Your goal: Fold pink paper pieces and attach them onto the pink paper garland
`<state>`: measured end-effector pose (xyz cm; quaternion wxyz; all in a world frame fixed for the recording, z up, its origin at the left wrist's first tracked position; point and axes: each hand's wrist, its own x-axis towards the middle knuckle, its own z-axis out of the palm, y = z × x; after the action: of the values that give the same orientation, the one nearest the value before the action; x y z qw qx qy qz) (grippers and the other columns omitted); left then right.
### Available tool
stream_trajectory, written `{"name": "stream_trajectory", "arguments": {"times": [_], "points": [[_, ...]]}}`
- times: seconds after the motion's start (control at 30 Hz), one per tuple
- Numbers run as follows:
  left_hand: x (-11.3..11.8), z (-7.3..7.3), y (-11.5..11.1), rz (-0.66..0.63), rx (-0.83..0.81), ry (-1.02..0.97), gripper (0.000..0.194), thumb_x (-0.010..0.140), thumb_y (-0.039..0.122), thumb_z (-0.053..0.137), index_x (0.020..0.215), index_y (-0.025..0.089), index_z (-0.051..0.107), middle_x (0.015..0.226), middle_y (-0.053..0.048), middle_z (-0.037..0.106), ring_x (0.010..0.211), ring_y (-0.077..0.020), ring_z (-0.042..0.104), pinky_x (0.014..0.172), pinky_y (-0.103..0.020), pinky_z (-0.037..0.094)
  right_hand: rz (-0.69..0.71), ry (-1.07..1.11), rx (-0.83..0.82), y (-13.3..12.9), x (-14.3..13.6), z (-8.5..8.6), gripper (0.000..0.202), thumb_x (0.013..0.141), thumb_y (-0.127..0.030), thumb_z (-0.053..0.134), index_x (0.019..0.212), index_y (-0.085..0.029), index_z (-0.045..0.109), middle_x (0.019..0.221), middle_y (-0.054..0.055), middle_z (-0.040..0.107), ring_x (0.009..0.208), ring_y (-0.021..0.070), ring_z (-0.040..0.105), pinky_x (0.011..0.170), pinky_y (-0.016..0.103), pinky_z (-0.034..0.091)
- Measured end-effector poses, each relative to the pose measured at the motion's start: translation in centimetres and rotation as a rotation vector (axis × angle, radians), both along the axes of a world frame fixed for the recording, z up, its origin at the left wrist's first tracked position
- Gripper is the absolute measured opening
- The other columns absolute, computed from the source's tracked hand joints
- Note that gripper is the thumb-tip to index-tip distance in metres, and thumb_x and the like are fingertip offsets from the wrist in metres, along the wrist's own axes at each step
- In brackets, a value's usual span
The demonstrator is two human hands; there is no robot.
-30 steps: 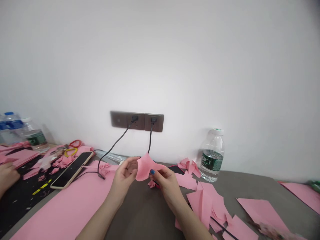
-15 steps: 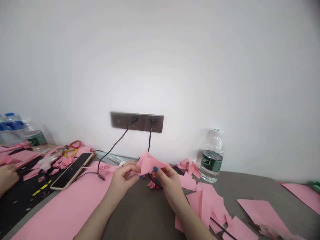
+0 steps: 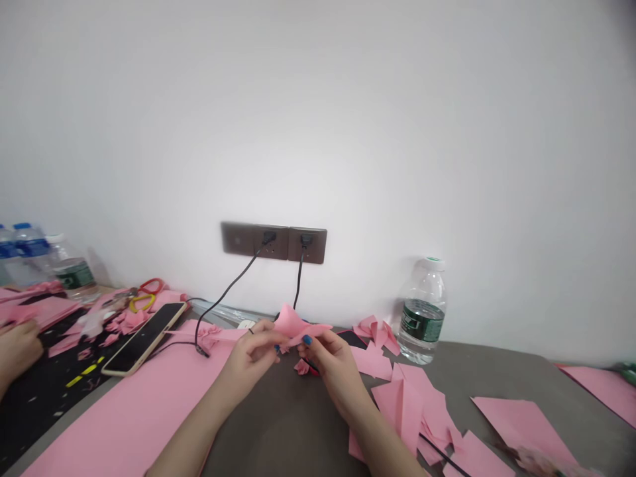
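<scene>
Between my two hands is a piece of folded pink paper (image 3: 293, 322), raised above the grey table (image 3: 268, 424). My left hand (image 3: 256, 354) pinches its left side, fingers closed. With thumb and fingers, my right hand (image 3: 328, 361) grips the right side; the thumb presses on the paper's near face. The paper has a raised, curved flap on the left and a pointed tip toward the right. Below it lies a small crumpled pink scrap (image 3: 301, 366). A large pink sheet (image 3: 134, 411) lies under my left forearm.
A phone (image 3: 144, 338), scissors (image 3: 143, 301) and paper scraps lie to the left, near another person's hand (image 3: 20, 351). A water bottle (image 3: 422, 311) stands by the wall at right. Pink pieces (image 3: 402, 411) spread beside my right arm. Black cables (image 3: 226, 291) run from the wall sockets (image 3: 273, 242).
The folded paper has tilted and bent in my fingers, showing a narrower shape with a curled flap. My hands stay nearly in place. The other person's hand has shifted slightly.
</scene>
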<state>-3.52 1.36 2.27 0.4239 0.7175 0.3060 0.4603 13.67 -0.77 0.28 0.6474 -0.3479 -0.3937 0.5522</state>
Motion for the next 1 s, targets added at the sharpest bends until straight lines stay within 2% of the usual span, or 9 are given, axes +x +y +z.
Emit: {"name": "stream_trajectory", "arguments": {"times": [0.13,0.2,0.3,0.4,0.47,0.57,0.63,0.8,1.0], "points": [[-0.3,0.4,0.0,0.019,0.128,0.125,0.030,0.081,0.012,0.048,0.085,0.021,0.075,0.085,-0.005,0.055,0.085,-0.0186,0.056,0.075,-0.029,0.048,-0.015,-0.089,0.019,-0.3,0.0,0.3,0.025,0.069,-0.040,0.077,0.067,-0.016,0.071,0.061,0.002,0.064,0.058,0.0132,0.057,0.053,0.024,0.046],[-0.3,0.6,0.0,0.020,0.140,0.131,0.029,0.081,0.011,0.048,0.087,0.022,0.075,0.087,-0.005,0.057,0.086,-0.0188,0.057,0.076,-0.029,0.048,-0.002,-0.132,0.034,-0.3,0.0,0.4,0.024,0.069,-0.040,0.076,0.069,-0.016,0.071,0.062,0.001,0.064,0.057,0.0134,0.056,0.050,0.024,0.046],[-0.2,0.6,0.0,0.026,0.064,0.086,0.025,0.083,0.016,0.052,0.099,0.022,0.071,0.095,-0.006,0.061,0.092,-0.0204,0.059,0.075,-0.028,0.050,0.012,-0.156,0.058,-0.3,-0.1,0.4,0.023,0.070,-0.040,0.075,0.073,-0.017,0.072,0.064,0.001,0.063,0.056,0.0129,0.055,0.049,0.023,0.045],[0.1,0.4,0.0,0.067,-0.055,-0.067,0.033,0.081,0.020,0.059,0.114,0.024,0.061,0.090,-0.004,0.063,0.087,-0.0193,0.062,0.077,-0.031,0.052,0.020,-0.170,0.070,-0.3,-0.1,0.4,0.022,0.070,-0.039,0.075,0.072,-0.018,0.071,0.065,0.000,0.063,0.054,0.0122,0.055,0.049,0.023,0.045],[0.5,0.2,-0.2,0.086,-0.119,-0.148,0.033,0.078,0.022,0.065,0.110,0.022,0.061,0.085,-0.002,0.065,0.085,-0.0192,0.064,0.078,-0.031,0.053,0.019,-0.189,0.066,-0.2,-0.2,0.3,0.022,0.071,-0.040,0.074,0.072,-0.018,0.070,0.066,0.000,0.063,0.053,0.0126,0.055,0.049,0.024,0.045],[1.1,0.0,-0.4,0.084,-0.183,-0.189,0.017,0.072,0.024,0.071,0.087,0.018,0.069,0.090,-0.005,0.069,0.091,-0.0218,0.064,0.081,-0.031,0.052,0.006,-0.205,0.075,-0.1,-0.3,0.1,0.024,0.072,-0.042,0.073,0.075,-0.019,0.070,0.068,0.000,0.063,0.053,0.0130,0.055,0.050,0.025,0.045],[1.5,-0.2,-0.6,0.087,-0.235,-0.228,0.015,0.072,0.028,0.072,0.082,0.018,0.070,0.091,-0.006,0.071,0.091,-0.0227,0.064,0.081,-0.032,0.053,0.008,-0.204,0.098,0.0,-0.5,0.0,0.025,0.073,-0.043,0.073,0.075,-0.018,0.068,0.068,0.000,0.061,0.052,0.0121,0.053,0.049,0.025,0.044],[2.1,-0.5,-0.9,0.124,-0.352,-0.341,0.022,0.073,0.033,0.072,0.088,0.018,0.070,0.095,-0.008,0.073,0.092,-0.0239,0.065,0.078,-0.033,0.053,0.042,-0.210,0.129,0.1,-0.9,-0.3,0.026,0.074,-0.041,0.073,0.074,-0.017,0.062,0.062,-0.003,0.055,0.052,0.0102,0.048,0.048,0.022,0.040],[2.5,-0.7,-1.1,0.091,-0.374,-0.358,0.024,0.070,0.026,0.073,0.093,0.019,0.070,0.097,-0.006,0.073,0.088,-0.0206,0.065,0.079,-0.030,0.050,0.010,-0.183,0.107,0.3,-1.0,-0.7,0.033,0.071,-0.043,0.074,0.087,-0.016,0.064,0.070,0.001,0.061,0.057,0.0133,0.052,0.049,0.024,0.043]]}}
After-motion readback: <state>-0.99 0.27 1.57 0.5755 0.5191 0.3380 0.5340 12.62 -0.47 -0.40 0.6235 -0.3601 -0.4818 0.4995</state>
